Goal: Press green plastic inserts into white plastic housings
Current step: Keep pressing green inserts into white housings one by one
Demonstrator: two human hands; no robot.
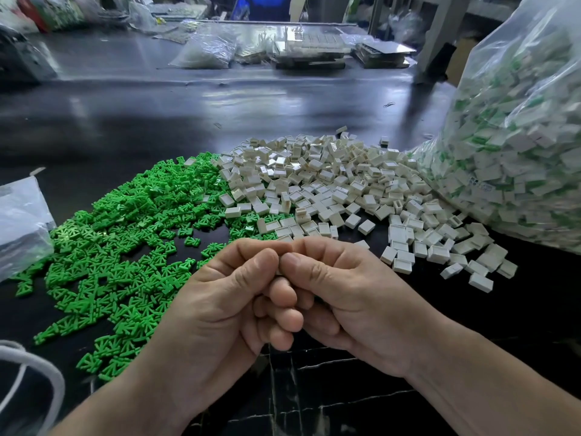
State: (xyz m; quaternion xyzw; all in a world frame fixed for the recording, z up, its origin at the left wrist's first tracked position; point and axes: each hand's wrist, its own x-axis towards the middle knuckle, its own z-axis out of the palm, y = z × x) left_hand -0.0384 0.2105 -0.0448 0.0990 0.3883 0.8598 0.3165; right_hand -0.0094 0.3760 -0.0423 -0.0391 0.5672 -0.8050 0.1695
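Note:
A heap of green plastic inserts [125, 247] covers the dark table at the left. Beside it, at centre and right, lies a heap of white plastic housings [339, 190]. My left hand [220, 303] and my right hand [345, 297] meet in front of the heaps with their fingers curled and both thumbs pressed tip to tip. Together they pinch a small part that is almost wholly hidden; only a sliver of it [279, 272] shows under the thumbs, and I cannot tell which part it is.
A large clear bag [515, 146] full of housings with green inserts in them stands at the right. A smaller plastic bag [22, 221] lies at the left edge, a white cord [41, 372] at the lower left. Bags and trays [301, 48] line the far side of the table.

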